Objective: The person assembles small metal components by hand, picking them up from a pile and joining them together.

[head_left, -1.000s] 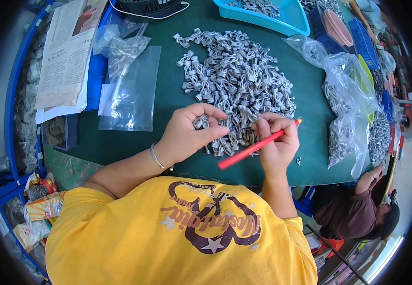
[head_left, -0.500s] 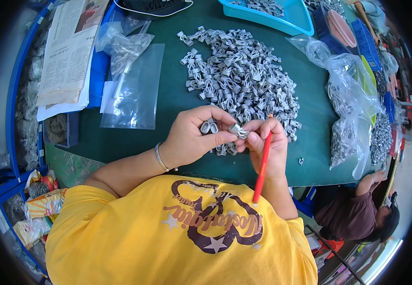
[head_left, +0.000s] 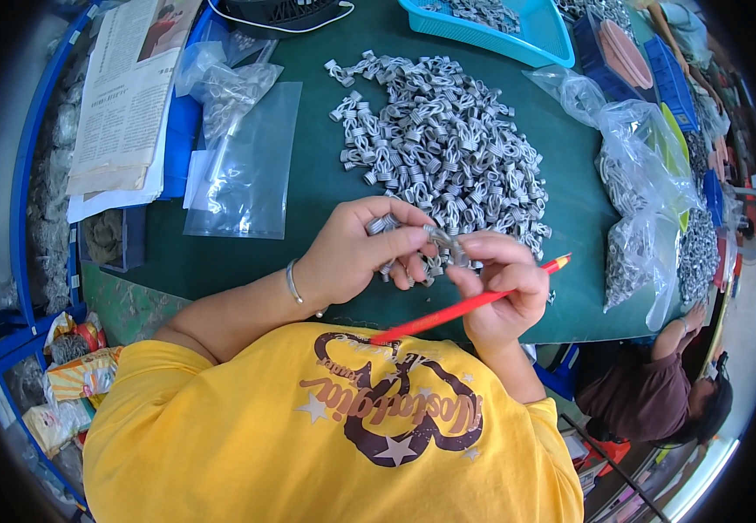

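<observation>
A small grey metal looped part point(head_left: 445, 241) is pinched between my two hands at the near edge of the pile. My left hand point(head_left: 349, 244) is closed, thumb and fingers on one end of the part, with more grey pieces tucked between its fingers. My right hand point(head_left: 509, 292) grips the other end with its thumb and forefinger. A red pencil point(head_left: 435, 316) lies through the fingers of that same hand, its tip toward the right. Just beyond both hands spreads a heap of similar grey looped parts point(head_left: 448, 139) on the green table point(head_left: 321, 183).
At the left lie a clear plastic bag point(head_left: 256, 166) and newspapers point(head_left: 125, 105). A turquoise basket point(head_left: 491, 39) stands at the back. Plastic bags of grey parts point(head_left: 635, 200) line the right side, near a blue bin point(head_left: 605, 52). Another person point(head_left: 648, 392) is at the right.
The red pencil has swung from nearly upright to a flatter slant, tip to the right. My right hand has turned, and the held part now stretches between both hands' fingers.
</observation>
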The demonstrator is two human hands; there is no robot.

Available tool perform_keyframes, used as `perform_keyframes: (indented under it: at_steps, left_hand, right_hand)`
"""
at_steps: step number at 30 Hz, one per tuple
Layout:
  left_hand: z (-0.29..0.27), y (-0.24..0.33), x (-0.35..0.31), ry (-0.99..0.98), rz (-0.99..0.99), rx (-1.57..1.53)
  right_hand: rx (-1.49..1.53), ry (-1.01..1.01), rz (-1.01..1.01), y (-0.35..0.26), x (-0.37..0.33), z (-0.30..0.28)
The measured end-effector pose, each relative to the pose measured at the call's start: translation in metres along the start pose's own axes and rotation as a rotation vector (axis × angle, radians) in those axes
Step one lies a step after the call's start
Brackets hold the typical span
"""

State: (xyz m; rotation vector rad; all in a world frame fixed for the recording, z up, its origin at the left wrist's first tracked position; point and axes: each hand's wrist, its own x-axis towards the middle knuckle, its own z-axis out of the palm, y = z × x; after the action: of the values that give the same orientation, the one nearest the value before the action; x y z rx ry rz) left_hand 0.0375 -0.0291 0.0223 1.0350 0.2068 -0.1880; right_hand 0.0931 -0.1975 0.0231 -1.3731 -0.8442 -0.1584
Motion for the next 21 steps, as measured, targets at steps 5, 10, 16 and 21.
perform_keyframes:
  at_steps: [5, 10, 16, 21]
  left_hand:
    - [-0.003, -0.004, 0.006, -0.016, -0.190, -0.455]
    - [-0.016, 0.000, 0.002, 0.004, -0.140, -0.414]
    - [-0.005, 0.007, 0.003, 0.138, -0.164, -0.346]
    - [0.005, 0.011, -0.001, 0.175, -0.082, 0.099]
  right_hand:
    - [-0.146, 0.043, 0.076, -0.001, 0.005, -0.006]
    - [-0.543, -0.110, 0.188, 0.017, 0.003, -0.024]
    - [-0.718, -0.167, 0.164, 0.021, 0.002, -0.017]
    - [-0.490, -0.009, 0.261, 0.019, -0.003, -0.018]
